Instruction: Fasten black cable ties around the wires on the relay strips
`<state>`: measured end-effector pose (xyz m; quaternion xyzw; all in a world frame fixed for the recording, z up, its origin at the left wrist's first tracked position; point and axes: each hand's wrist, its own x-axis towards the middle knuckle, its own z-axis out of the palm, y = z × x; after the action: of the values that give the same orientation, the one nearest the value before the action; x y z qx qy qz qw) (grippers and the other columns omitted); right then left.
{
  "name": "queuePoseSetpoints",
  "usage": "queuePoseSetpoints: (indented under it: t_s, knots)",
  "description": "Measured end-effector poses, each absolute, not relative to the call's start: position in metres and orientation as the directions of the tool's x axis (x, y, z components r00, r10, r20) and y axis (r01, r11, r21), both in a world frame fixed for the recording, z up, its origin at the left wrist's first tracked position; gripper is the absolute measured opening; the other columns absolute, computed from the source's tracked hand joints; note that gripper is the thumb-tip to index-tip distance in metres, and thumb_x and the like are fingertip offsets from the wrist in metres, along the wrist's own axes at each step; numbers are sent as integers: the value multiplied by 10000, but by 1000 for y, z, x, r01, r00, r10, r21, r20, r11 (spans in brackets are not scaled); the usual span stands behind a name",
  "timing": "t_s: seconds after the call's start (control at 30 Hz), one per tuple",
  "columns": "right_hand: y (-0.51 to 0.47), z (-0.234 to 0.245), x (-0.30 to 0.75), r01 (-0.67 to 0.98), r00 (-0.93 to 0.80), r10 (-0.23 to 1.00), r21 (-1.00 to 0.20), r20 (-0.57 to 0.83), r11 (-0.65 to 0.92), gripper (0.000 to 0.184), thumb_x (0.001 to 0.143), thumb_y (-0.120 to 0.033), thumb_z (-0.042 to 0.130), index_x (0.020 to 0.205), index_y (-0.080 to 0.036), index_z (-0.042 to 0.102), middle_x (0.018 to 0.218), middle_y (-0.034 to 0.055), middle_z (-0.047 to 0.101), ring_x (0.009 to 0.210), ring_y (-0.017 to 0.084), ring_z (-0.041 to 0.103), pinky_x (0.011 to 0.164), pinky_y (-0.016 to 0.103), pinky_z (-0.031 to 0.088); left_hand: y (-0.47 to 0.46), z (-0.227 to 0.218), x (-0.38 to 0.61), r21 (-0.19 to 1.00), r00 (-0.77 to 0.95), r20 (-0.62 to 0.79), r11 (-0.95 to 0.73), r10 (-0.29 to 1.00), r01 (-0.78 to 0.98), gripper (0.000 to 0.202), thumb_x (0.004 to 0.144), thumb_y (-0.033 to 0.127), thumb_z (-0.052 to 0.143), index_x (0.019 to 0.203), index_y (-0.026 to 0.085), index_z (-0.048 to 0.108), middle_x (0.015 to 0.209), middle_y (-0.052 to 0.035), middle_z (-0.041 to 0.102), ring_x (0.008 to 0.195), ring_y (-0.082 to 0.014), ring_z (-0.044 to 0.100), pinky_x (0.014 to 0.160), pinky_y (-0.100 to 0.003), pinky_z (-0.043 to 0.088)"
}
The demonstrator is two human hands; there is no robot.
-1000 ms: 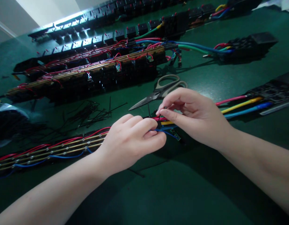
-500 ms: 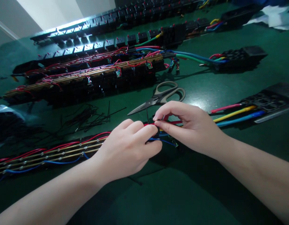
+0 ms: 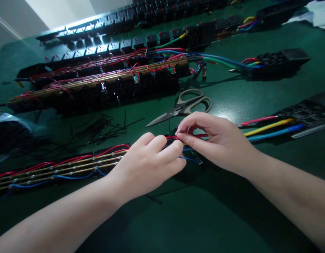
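A long black strip (image 3: 80,166) with brass rods and red and blue wires lies across the table before me. My left hand (image 3: 154,165) is closed over its right end, fingers curled on the wires there. Fingertip to thumb, my right hand (image 3: 207,140) pinches a thin black cable tie (image 3: 169,123) at the same wires, its tail sticking up. The grip itself is partly hidden by my fingers. Red, yellow and blue cables (image 3: 270,128) run right from my hands to a black plug housing (image 3: 307,110). A small circuit board (image 3: 196,157) hangs below the wires.
Grey-handled scissors (image 3: 183,105) lie open just beyond my hands. A pile of loose black cable ties (image 3: 99,128) is to the left, beside a plastic bag (image 3: 10,135). More wired strips (image 3: 120,75) and a black plug (image 3: 278,63) lie farther back on the green table (image 3: 231,218).
The view has shifted slightly, so the things on the table appear a little to the right and higher. Both hands stay together at the wires, their grips nearly the same.
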<state>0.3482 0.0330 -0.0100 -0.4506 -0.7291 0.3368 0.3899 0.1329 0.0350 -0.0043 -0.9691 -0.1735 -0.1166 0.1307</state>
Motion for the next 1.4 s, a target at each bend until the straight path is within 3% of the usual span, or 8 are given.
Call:
queuePoseSetpoints:
  t_s: [0.27, 0.57, 0.77, 1.03, 1.27, 1.4]
  knots:
    - [35, -8, 352, 350, -333, 915, -871, 228, 345, 10, 909, -281, 688, 908, -292, 689, 874, -14, 703, 773, 174, 652, 659, 332, 520, 39, -4, 129, -94, 890, 324, -926, 320, 366, 183, 992, 163, 496, 916, 224, 652, 989, -44, 667, 733, -196, 497, 641, -367, 363]
    - [30, 8, 349, 472, -394, 867, -742, 305, 475, 97, 881, -188, 651, 869, -284, 647, 840, -10, 690, 744, 180, 631, 650, 344, 507, 38, -10, 129, -148, 849, 464, -923, 253, 356, 165, 973, 139, 588, 839, 213, 650, 946, -19, 691, 761, -167, 541, 691, -346, 404]
    - [32, -1, 350, 468, -381, 872, -750, 306, 468, 45, 901, -241, 660, 871, -275, 658, 807, -13, 686, 719, 171, 623, 642, 332, 480, 38, -7, 129, -163, 843, 520, -953, 136, 254, 150, 951, 110, 623, 839, 192, 681, 923, -7, 720, 745, -147, 546, 718, -343, 449]
    - [35, -3, 352, 410, -438, 847, -771, 303, 488, 54, 871, -232, 689, 853, -282, 693, 847, 2, 720, 794, 203, 655, 686, 356, 508, 38, -7, 127, -143, 844, 527, -969, 99, 203, 142, 943, 108, 653, 843, 202, 691, 967, 16, 742, 779, -128, 591, 712, -345, 451]
    - [36, -5, 351, 422, -422, 825, -724, 376, 546, 76, 837, -184, 708, 805, -253, 705, 830, 19, 696, 804, 196, 643, 688, 338, 510, 36, -5, 127, -139, 854, 506, -965, 123, 222, 108, 972, 154, 640, 893, 197, 699, 948, 20, 774, 758, -132, 612, 652, -337, 391]
    - [36, -7, 351, 429, -448, 809, -703, 380, 567, 84, 838, -172, 705, 818, -253, 697, 829, 17, 696, 808, 194, 646, 690, 337, 515, 37, -4, 128, -24, 829, 519, -966, 207, 256, 145, 997, 141, 584, 892, 179, 677, 907, 5, 784, 729, -139, 611, 634, -324, 379]
